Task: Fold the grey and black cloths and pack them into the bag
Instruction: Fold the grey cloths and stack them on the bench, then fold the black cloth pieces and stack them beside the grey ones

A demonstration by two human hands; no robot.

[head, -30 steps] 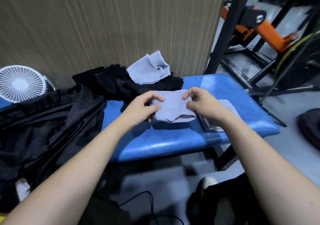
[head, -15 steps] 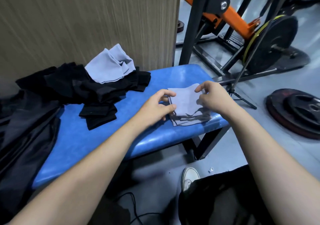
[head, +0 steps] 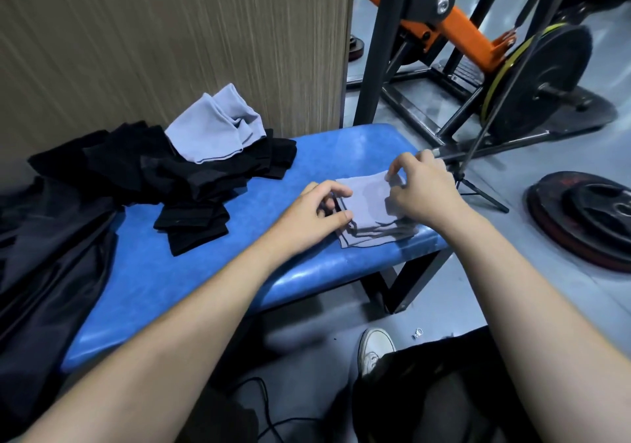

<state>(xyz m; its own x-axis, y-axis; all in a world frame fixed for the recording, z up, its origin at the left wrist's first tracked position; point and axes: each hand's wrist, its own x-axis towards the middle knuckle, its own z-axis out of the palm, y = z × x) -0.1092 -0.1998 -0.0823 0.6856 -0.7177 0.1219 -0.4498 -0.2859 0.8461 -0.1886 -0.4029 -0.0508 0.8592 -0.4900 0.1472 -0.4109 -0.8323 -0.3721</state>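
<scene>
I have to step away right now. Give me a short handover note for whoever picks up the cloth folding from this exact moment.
Left hand: fingers pinching the left edge of the folded grey cloth.
Right hand: pinching that cloth's far right corner.
The cloth sits on a small stack of folded grey cloths at the right end of the blue bench.
One unfolded grey cloth lies on the black cloths, which are piled mid-bench.
The dark fabric at far left may be the bag; I cannot tell.
Done: several grey cloths folded.
Left: square this one, fold the last grey and the black cloths, pack everything.
</scene>
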